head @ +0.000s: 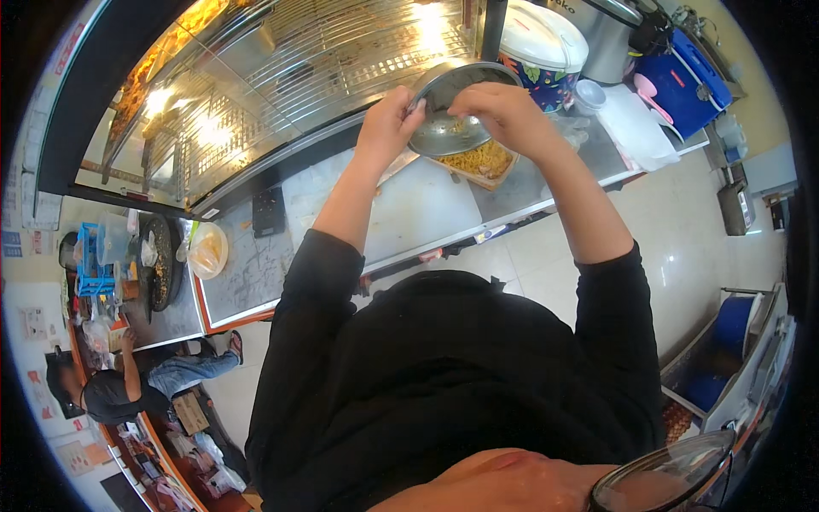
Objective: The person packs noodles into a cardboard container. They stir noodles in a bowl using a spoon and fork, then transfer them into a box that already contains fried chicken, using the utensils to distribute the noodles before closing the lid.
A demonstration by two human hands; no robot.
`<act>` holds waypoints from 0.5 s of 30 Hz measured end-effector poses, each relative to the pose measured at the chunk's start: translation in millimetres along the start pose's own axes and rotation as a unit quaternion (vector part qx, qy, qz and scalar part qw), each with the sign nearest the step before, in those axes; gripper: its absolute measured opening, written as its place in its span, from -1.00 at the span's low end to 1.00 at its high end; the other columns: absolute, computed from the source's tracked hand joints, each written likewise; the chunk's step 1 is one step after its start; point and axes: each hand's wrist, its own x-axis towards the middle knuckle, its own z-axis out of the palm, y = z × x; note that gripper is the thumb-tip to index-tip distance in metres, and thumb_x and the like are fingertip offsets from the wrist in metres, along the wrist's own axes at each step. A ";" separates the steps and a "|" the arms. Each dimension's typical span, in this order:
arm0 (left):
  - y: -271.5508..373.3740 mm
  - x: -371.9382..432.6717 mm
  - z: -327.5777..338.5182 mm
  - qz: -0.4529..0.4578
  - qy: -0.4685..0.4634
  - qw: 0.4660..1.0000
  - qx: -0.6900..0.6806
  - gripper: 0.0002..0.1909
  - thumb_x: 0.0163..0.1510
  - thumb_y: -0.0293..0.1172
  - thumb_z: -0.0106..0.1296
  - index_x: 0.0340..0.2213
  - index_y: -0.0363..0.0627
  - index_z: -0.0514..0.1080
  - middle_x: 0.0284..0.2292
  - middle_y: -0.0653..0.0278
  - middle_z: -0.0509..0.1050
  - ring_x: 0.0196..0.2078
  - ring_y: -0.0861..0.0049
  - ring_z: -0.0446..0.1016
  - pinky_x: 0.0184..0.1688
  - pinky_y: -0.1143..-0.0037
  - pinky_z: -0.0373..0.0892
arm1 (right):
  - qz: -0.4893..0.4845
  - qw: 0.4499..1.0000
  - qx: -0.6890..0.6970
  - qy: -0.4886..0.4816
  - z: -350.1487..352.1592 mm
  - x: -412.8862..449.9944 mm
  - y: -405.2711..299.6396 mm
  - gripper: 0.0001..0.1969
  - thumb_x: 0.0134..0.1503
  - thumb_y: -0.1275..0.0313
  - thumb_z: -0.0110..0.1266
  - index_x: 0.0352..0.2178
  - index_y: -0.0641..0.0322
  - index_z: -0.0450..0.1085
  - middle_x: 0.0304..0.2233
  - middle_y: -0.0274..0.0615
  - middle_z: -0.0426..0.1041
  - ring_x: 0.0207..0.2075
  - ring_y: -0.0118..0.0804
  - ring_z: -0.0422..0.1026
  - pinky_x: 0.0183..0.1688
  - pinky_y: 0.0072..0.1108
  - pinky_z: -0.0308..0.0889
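My left hand [391,121] grips the rim of a round steel bowl [451,137], which is tilted over a food box. Some yellow food bits lie inside the bowl. At the bowl's opening is my right hand [496,115], its fingers curled down inside; whether they pinch anything is hidden. Below the bowl, a paper food box [491,182] filled with yellow noodles [481,161] sits on the counter, partly covered by the bowl. A white cutting board [416,205] lies to the left of the box.
A lit glass display cabinet [269,96] with wire racks stands behind the counter. On the right are a white-lidded patterned container [544,45], a blue cool box [684,83] and a pink ladle [652,96]. A plastic bowl [208,249] stands left. Another person [115,393] is at far left.
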 end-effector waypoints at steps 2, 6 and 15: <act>2.7 1.6 0.6 0.024 0.004 1.000 0.006 -0.81 -0.01 -0.35 0.05 -0.50 -0.17 0.29 -0.60 0.16 0.33 -0.60 0.36 0.32 -0.53 0.48 0.24 | 0.003 0.999 -0.024 -0.024 2.5 -4.4 5.3 -0.79 -0.12 0.64 -0.08 -0.40 0.20 0.38 -0.40 -0.18 0.45 -0.33 -0.15 0.44 -0.28 -0.46 0.33; -4.0 -5.2 -1.7 0.062 0.027 0.995 0.078 -0.81 -0.04 -0.37 0.06 -0.51 -0.16 0.28 -0.59 0.15 0.34 -0.57 0.28 0.35 -0.50 0.44 0.27 | 0.056 0.996 -0.048 -0.057 -3.8 -7.8 8.9 -0.77 -0.14 0.68 -0.07 -0.40 0.23 0.38 -0.41 -0.19 0.45 -0.33 -0.16 0.43 -0.27 -0.48 0.33; -10.5 -17.6 -0.8 0.076 0.088 0.986 0.117 -0.82 -0.05 -0.41 0.07 -0.54 -0.15 0.26 -0.60 0.17 0.32 -0.57 0.27 0.35 -0.51 0.45 0.29 | 0.022 0.994 -0.094 -0.043 3.7 -22.0 7.5 -0.77 -0.16 0.71 -0.04 -0.40 0.27 0.39 -0.42 -0.15 0.45 -0.38 -0.21 0.45 -0.32 -0.54 0.35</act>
